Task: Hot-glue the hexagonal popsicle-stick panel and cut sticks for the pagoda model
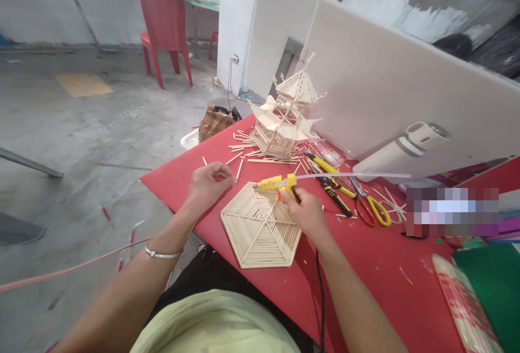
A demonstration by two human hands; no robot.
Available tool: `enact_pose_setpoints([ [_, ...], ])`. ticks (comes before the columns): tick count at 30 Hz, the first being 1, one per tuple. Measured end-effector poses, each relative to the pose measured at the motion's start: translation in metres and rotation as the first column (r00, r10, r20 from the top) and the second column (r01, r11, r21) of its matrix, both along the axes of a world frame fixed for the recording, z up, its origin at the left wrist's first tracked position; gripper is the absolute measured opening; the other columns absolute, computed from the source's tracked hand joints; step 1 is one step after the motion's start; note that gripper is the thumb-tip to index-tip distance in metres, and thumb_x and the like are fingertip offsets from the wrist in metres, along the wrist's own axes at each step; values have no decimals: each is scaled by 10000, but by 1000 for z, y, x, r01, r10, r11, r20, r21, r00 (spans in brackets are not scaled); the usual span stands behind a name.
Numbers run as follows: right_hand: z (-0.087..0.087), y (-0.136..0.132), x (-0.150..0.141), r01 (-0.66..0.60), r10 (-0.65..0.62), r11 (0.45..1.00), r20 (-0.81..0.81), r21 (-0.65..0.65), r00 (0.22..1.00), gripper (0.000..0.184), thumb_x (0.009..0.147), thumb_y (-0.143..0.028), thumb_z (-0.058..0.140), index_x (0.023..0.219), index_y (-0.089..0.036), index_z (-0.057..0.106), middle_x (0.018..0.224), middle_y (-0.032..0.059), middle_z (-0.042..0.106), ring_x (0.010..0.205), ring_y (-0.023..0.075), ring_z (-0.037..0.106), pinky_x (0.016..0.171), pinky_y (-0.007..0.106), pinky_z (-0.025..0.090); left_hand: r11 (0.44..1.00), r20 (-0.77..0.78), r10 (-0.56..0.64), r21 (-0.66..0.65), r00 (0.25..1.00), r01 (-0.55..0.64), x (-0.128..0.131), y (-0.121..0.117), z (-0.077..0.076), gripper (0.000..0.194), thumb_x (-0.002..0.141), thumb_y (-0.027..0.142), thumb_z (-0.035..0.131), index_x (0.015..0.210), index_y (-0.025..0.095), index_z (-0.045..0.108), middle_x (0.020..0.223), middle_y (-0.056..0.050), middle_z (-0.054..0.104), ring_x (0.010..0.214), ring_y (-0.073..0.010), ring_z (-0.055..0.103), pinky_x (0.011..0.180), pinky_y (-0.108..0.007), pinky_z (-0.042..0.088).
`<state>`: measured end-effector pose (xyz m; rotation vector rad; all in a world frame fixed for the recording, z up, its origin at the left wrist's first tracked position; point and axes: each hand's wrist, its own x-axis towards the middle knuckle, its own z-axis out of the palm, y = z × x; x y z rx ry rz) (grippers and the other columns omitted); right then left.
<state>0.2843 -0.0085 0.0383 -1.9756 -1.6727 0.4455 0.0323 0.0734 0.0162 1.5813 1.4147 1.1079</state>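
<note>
My right hand (306, 212) is wrapped around a yellow hot glue gun (280, 182), with a long clear glue stick (353, 175) poking out of its back end. The gun's nozzle points left over the upper edge of a hexagonal panel (264, 234) made of thin wooden sticks. This panel lies flat near the table's front edge. Just beyond its upper left corner is my left hand (211, 185), its fingers curled together; whatever they may hold is hidden. Loose wooden sticks (239, 170) lie close to those fingers.
On the red table (357, 277) stand a stick-built pagoda model (284, 120) and a white bottle (400, 150). Pliers (335, 196) and scissors (374, 207) lie to the right of the glue gun. A black cord (319, 293) hangs below my right hand.
</note>
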Motion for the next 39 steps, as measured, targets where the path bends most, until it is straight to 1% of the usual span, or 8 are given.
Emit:
enact_pose_setpoints([
  [3, 6, -6, -4, -36, 34, 999, 58, 28, 998, 403, 934, -553, 493, 950, -197, 681, 788, 56, 727, 701, 219, 657, 604, 281, 387, 988, -155, 113, 123, 981, -95, -8, 0, 0, 102, 730, 265, 663, 803, 210, 707, 816, -11, 740, 750, -188, 661, 710, -303, 505],
  [7, 15, -16, -12, -143, 124, 984, 176, 102, 977, 314, 957, -479, 511, 1008, -212, 668, 882, 56, 731, 785, 232, 666, 662, 296, 412, 937, -342, 131, 349, 930, -4, -18, -3, -4, 233, 882, 263, 501, 879, 209, 728, 868, -47, 741, 834, -212, 662, 791, -332, 466],
  [12, 15, -24, -18, -318, 234, 930, 370, 182, 899, 257, 970, -392, 524, 1075, -195, 650, 977, 80, 712, 862, 237, 648, 733, 324, 422, 935, -517, 129, 348, 846, 70, -23, -17, -11, 319, 931, 330, 496, 677, 195, 633, 680, -39, 683, 694, -204, 620, 754, -354, 401],
  [16, 9, -28, -17, -456, 307, 854, 464, 251, 831, 258, 981, -299, 505, 1170, -158, 609, 1067, 107, 709, 972, 230, 645, 792, 336, 407, 907, -458, -88, 330, 885, 261, -29, -30, -9, 392, 907, 412, 562, 585, 188, 573, 701, -38, 644, 650, -161, 579, 664, -300, 388],
  [19, 8, -32, -17, -501, 333, 830, 502, 245, 798, 264, 980, -247, 487, 1194, -145, 604, 1094, 111, 709, 989, 226, 642, 799, 342, 397, 817, -420, -359, 290, 834, 498, -39, -35, -7, 292, 824, 487, 685, 786, 198, 690, 917, -52, 703, 774, -169, 636, 729, -292, 411],
  [21, 10, -33, -18, -504, 328, 830, 520, 241, 789, 264, 982, -241, 483, 1192, -145, 611, 1089, 108, 711, 980, 225, 642, 797, 343, 393, 761, -432, -451, 271, 781, 589, -46, -36, -7, 380, 736, 550, 757, 929, 226, 718, 1008, -54, 719, 869, -199, 656, 774, -302, 408],
  [24, 12, -35, -17, -514, 324, 824, 545, 239, 773, 269, 998, -273, 467, 1185, -155, 621, 1071, 109, 718, 969, 226, 645, 794, 341, 394, 739, -441, -476, 269, 761, 618, -51, -35, -10, 495, 688, 613, 765, 1016, 245, 721, 1054, -67, 731, 930, -229, 661, 791, -314, 404],
  [39, 3, -31, -13, -519, 312, 817, 563, 252, 765, 298, 999, -287, 499, 1249, -162, 601, 1121, 108, 702, 1028, 222, 630, 858, 348, 395, 749, -456, -444, 284, 771, 599, -50, -36, -19, 533, 712, 642, 726, 1079, 255, 723, 1080, -92, 737, 920, -250, 650, 792, -333, 405],
])
